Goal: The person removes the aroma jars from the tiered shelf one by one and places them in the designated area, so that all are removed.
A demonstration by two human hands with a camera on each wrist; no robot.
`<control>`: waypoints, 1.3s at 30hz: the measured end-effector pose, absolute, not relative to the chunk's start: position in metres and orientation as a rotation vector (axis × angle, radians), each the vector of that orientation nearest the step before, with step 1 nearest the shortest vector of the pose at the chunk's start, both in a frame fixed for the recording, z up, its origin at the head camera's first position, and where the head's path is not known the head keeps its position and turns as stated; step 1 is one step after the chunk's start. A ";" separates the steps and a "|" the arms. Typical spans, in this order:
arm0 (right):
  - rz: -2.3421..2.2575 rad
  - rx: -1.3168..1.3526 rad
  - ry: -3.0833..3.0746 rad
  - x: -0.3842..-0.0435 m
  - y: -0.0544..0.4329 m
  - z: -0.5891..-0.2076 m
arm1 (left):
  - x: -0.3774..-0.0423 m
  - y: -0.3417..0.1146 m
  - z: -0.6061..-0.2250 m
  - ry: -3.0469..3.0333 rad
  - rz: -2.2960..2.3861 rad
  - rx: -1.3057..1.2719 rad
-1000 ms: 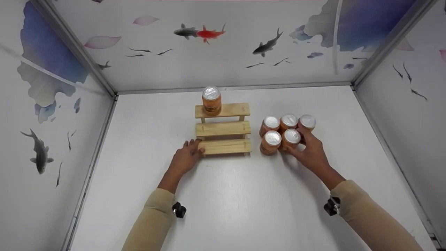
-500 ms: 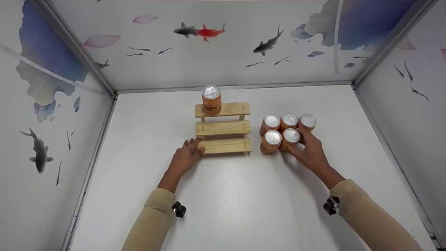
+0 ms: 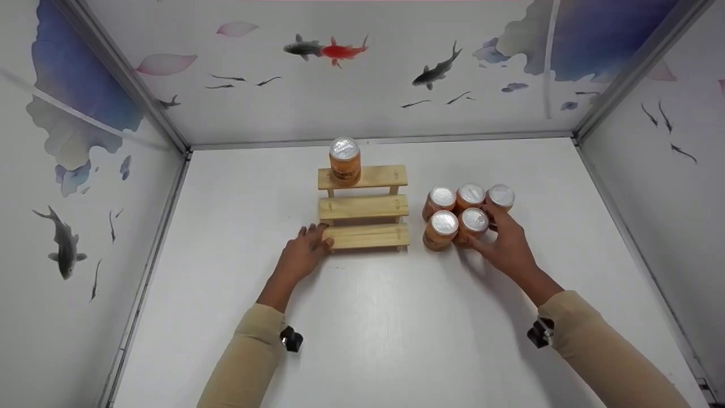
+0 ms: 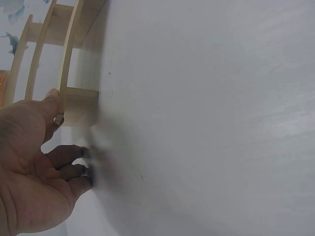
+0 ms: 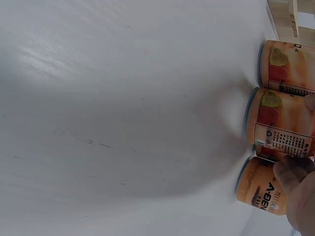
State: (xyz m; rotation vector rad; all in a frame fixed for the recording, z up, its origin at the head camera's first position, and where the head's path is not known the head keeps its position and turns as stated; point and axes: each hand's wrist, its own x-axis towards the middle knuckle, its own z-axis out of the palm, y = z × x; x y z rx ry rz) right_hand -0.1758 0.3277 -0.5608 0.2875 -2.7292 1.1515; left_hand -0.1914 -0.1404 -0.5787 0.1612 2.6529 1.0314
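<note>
A three-step wooden display stand (image 3: pixel 368 207) stands upright at the middle back of the table. My left hand (image 3: pixel 303 255) pinches the left end of its lowest step between thumb and fingers, while the other fingers curl loosely in the left wrist view. To the right, my right hand (image 3: pixel 504 243) grips the front right orange can (image 3: pixel 474 220) of a close group, thumb in front and fingers behind. That can's printed label (image 5: pixel 283 120) shows in the right wrist view. One more orange can (image 3: pixel 345 164) sits upright on the top step's left end.
Several orange cans with silver tops surround the gripped one: a front left can (image 3: pixel 440 231), a back left can (image 3: pixel 440 199), a back middle can (image 3: pixel 470 194) and a back right can (image 3: pixel 502 196). Walls printed with fish (image 3: pixel 435 71) enclose the white table (image 3: pixel 368 334).
</note>
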 end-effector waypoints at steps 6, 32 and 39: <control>1.049 0.323 -2.688 -0.176 0.324 -0.551 | -0.190 -0.140 -0.580 2.646 1.054 0.123; 0.948 0.481 -2.631 -0.223 0.249 -0.497 | -0.192 -0.139 -0.580 2.652 1.009 0.089; 0.972 0.616 -2.599 -0.236 0.213 -0.487 | -0.192 -0.138 -0.580 2.651 0.999 0.068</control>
